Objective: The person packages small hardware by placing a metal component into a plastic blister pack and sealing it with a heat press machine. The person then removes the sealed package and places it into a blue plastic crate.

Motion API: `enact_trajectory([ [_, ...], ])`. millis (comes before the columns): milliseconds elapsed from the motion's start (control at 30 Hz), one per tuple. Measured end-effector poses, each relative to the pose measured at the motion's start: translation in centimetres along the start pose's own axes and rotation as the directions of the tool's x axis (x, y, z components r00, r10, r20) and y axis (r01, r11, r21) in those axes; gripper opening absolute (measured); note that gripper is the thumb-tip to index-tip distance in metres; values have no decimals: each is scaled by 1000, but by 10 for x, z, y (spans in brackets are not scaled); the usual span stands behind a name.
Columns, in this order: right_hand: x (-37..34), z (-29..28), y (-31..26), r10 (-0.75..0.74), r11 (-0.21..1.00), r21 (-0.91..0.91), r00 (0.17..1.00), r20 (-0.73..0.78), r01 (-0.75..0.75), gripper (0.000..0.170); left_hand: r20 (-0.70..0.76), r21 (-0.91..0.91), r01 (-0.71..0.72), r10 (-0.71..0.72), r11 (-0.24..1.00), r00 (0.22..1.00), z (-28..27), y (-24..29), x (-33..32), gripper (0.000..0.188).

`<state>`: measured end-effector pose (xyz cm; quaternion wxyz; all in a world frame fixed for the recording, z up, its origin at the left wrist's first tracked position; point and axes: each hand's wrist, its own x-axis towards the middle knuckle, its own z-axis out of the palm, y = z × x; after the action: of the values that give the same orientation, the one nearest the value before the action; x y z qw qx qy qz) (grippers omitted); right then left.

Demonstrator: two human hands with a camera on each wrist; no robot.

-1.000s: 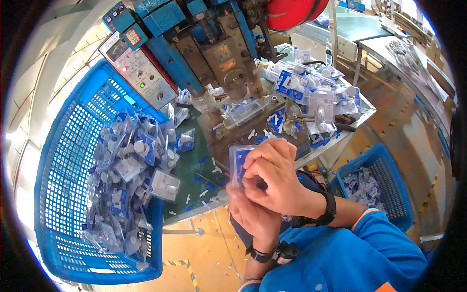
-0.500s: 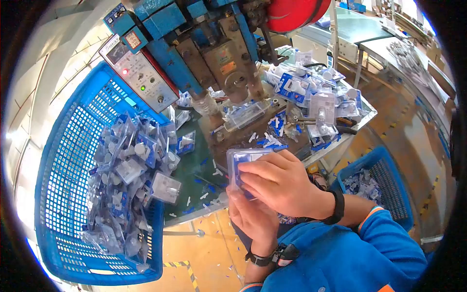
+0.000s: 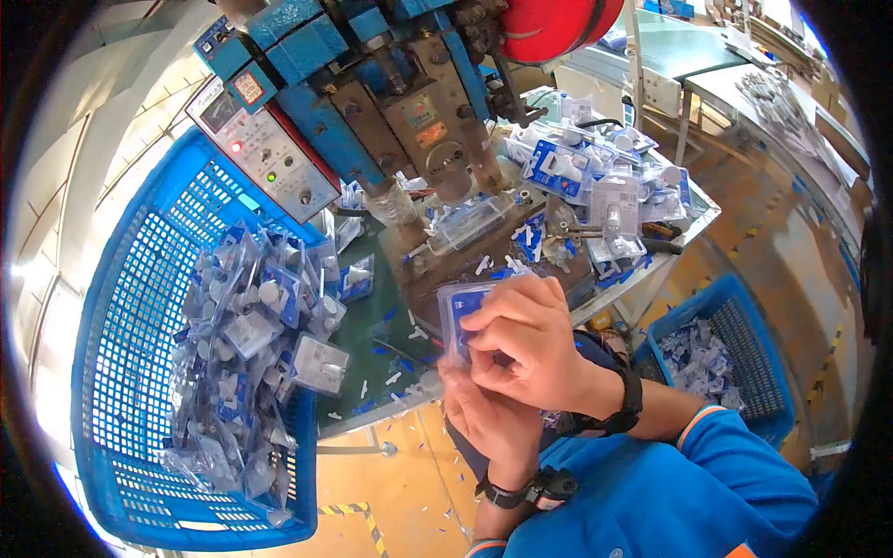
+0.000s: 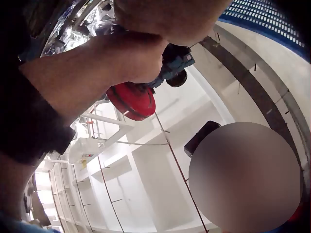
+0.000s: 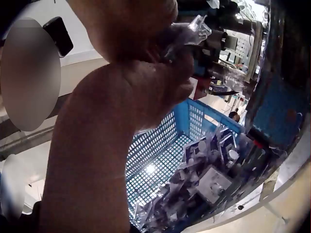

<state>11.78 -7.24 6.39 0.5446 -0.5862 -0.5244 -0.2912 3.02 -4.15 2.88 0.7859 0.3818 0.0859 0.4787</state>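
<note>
A clear plastic blister pack (image 3: pixel 452 321) with a blue card is held up in front of the press, over the near edge of the table. My left hand (image 3: pixel 493 418) grips its lower end from below, thumb along the near side. My right hand (image 3: pixel 530 344) is bent over the pack's right side, its curled fingers pinching there and covering much of the blue card. Crinkled clear plastic (image 5: pixel 194 31) shows beyond the fingers in the right wrist view. In the left wrist view, hands and forearms hide the pack.
A blue press (image 3: pixel 409 102) with a control box (image 3: pixel 265 149) stands behind. On the left, a blue basket (image 3: pixel 112 372) holds many packs. More packs (image 3: pixel 595 177) pile up at the table's right, above a second blue basket (image 3: pixel 772 372). White and blue scraps (image 3: pixel 395 377) litter the table.
The right fingers stretched out flatter across the pack half a second ago and are now curled again at its right side. The left hand has kept its hold on the lower end.
</note>
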Motion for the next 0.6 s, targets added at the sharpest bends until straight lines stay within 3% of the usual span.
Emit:
enact_trajectory([
  [200, 2, 4, -1, 14, 1000, 22, 1000, -14, -13, 24, 46, -16, -21, 22, 1000, 999, 0, 0, 0, 44],
  [300, 2, 3, 11, 59, 998, 17, 995, -78, -58, 25, -75, 237, -100, 121, 966, 990, -9, -4, -1, 44],
  [333, 4, -2, 20, 81, 997, 13, 991, -108, -80, 26, -61, 445, -276, 336, 852, 940, -10, -3, -1, 42],
  [367, 10, -15, 37, 29, 990, -131, 989, -143, -48, 25, -78, 224, -291, 315, 930, 946, -6, 10, -1, 41],
  [400, 13, -22, 33, 17, 993, -117, 990, -141, -34, 22, -95, -10, -296, 293, 955, 951, -3, 22, 0, 41],
  [500, 20, -54, 13, 37, 999, 3, 996, -79, -37, 16, -226, 297, -250, 322, 921, 919, -6, 18, 9, 47],
  [533, 20, -65, 10, 53, 997, 51, 997, -50, -50, 14, -227, -8, -210, 203, 978, 953, -10, 22, 15, 47],
  [600, 17, -84, 2, -15, 977, 202, 936, 350, -60, 14, -162, -58, -147, 136, 987, 977, -22, 27, 20, 46],
])
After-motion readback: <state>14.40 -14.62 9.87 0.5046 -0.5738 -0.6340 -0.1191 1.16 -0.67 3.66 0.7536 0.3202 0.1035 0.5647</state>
